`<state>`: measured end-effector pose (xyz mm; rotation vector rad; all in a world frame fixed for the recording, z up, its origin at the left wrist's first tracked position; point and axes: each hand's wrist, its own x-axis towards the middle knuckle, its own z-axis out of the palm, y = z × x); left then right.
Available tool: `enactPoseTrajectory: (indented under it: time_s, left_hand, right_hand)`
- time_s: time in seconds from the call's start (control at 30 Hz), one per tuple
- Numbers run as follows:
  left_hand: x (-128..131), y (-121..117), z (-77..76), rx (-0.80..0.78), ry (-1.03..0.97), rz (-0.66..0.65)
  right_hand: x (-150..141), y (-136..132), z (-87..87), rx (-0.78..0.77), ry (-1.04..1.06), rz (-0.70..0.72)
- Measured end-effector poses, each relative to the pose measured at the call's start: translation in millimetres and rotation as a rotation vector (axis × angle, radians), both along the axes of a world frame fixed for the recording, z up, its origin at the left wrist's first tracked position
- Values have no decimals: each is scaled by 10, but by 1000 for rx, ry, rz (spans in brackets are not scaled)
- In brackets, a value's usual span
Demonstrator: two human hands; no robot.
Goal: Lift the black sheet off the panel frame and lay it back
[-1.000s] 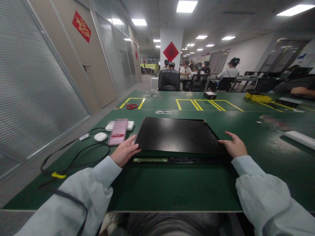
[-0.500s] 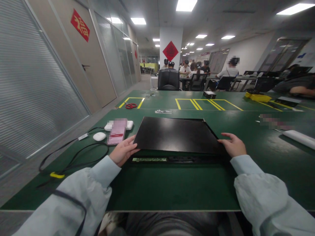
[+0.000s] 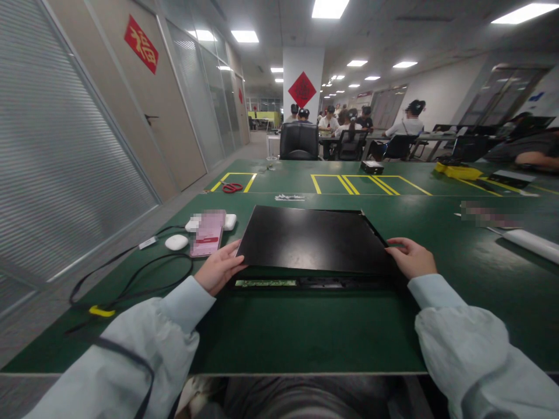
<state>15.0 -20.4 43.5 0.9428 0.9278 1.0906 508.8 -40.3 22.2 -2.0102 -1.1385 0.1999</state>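
Observation:
A flat, glossy black screen panel is tilted, its near edge raised above a thin black frame. Along the frame's near side runs a narrow green circuit board. My left hand pinches the panel's left edge, thumb on top and fingers beneath. At the opposite side my right hand grips the right edge between thumb and bent forefinger. Most of the frame is hidden under the panel.
Left of the panel lie a pink phone, a white earbud case and a black strap. Red scissors and small silvery pieces sit farther back. A white roll rests at right; a yellow tray is beyond.
The panel has tilted very slightly, its far left edge a touch higher. My right hand has shifted a little to the left, with its forefinger curled closer to the edge.

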Motion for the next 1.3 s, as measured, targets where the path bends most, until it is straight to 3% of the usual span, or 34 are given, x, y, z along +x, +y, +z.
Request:
enactPoseTrajectory:
  time_s: [0.4, 0.97, 1.3]
  left_hand:
    - [-7, 16, -61, 28, 38, 3]
    - [-25, 45, -168, 32, 57, 38]
    - [13, 37, -172, 128, 59, 48]
  right_hand:
    - [25, 9, -13, 23, -114, 54]
    - [84, 29, -38, -15, -79, 65]
    - [83, 26, -59, -4, -88, 77]
